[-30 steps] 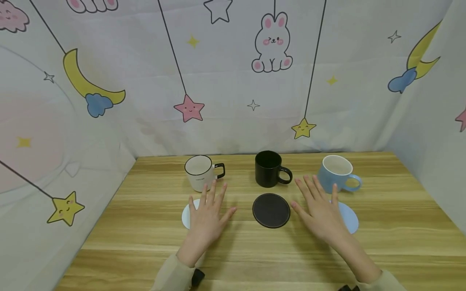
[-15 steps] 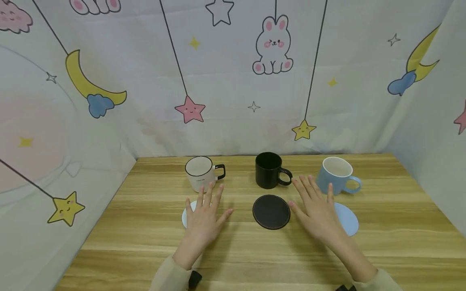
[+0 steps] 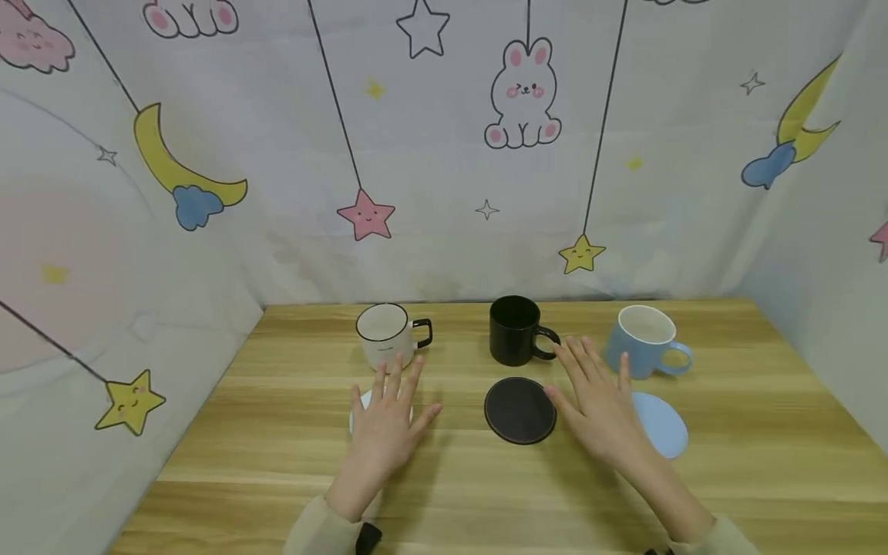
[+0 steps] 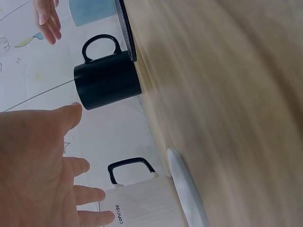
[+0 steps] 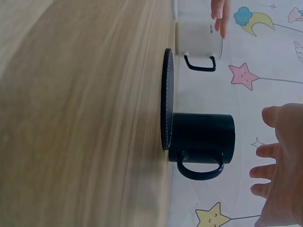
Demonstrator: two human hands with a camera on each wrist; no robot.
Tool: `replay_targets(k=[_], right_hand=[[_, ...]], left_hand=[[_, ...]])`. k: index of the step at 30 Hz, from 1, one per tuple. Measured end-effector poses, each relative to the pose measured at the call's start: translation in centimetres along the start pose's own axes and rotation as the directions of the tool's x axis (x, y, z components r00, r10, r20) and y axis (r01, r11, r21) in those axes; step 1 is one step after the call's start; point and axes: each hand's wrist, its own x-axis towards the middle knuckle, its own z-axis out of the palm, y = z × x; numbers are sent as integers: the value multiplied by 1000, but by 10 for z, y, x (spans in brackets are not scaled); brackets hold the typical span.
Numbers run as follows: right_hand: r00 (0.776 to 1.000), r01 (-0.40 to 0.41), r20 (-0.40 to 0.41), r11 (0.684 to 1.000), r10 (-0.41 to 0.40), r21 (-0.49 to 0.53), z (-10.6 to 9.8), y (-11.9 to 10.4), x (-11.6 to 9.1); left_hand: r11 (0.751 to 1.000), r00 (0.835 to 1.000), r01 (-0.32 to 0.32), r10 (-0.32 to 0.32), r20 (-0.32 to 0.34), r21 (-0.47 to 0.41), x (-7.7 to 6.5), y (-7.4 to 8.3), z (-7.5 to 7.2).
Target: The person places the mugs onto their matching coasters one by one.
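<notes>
My left hand [image 3: 383, 428] hovers with spread fingers over a white coaster [image 3: 357, 424], partly hiding it. Just beyond its fingertips stands a white mug [image 3: 385, 339] with a black rim and black handle. My right hand [image 3: 602, 408], fingers also spread, hangs between a round black coaster [image 3: 520, 410] and a light blue coaster [image 3: 662, 425], holding nothing. Behind the black coaster is a black mug [image 3: 513, 339], its handle near the right fingertips. A light blue mug [image 3: 640, 347] stands behind the blue coaster. In the wrist views both hands are raised above the wooden surface.
The wooden table [image 3: 486, 501] ends at a white curtain [image 3: 430, 154] printed with stars, moons and rabbits. The curtain also hangs along both sides. All three mugs stand in a row near the table's back edge, handles to the right.
Both hands have drawn slightly left and stay spread. The head view has tilted a little, so the scene sits lower. Mugs and coasters keep their places on the table.
</notes>
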Motion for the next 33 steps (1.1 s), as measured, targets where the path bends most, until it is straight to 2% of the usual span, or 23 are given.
replay_targets(k=[6,13,33], right_hand=[[999,-10,-31,1000,10,-5,3,6,-11],[1000,10,-24,1000,-9,14,8,1,-3],[999,26,-43,998,-24,50,7,-3,4]], left_hand=[[1000,1000,-22,22,20,-13,0,3,6],[1000,1000,8,-8,-7,-2,-3,-4,1],[999,999,41,-41,29,6,-2,-23,-6]])
